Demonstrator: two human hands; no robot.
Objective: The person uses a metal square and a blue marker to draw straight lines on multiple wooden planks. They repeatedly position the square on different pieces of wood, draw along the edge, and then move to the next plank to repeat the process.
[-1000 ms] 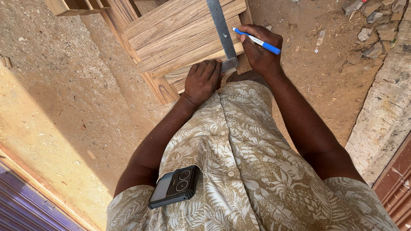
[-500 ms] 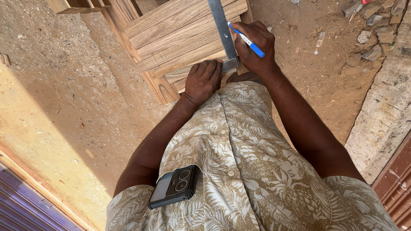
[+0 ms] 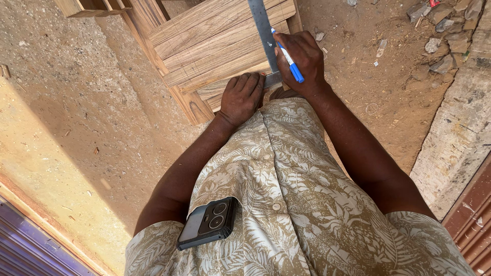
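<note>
Several wooden boards (image 3: pixel 215 43) lie side by side on a wooden frame in front of me. A metal square (image 3: pixel 262 25) rests across them, its blade running away from me. My left hand (image 3: pixel 241 97) presses fingers-down on the near end of the square and the boards' near edge. My right hand (image 3: pixel 302 61) grips a blue and white pen (image 3: pixel 287 55), its tip against the right edge of the square's blade.
Sandy ground (image 3: pixel 87 117) surrounds the frame. Stone rubble (image 3: pixel 450 30) lies at the top right, beside a concrete edge (image 3: pixel 455 138). A phone (image 3: pixel 208 222) sticks out of my shirt pocket. More timber (image 3: pixel 87 6) shows at the top left.
My right hand has moved left with the pen, from right of the boards to the square's blade, and the pen has turned more upright. My left hand has stayed put.
</note>
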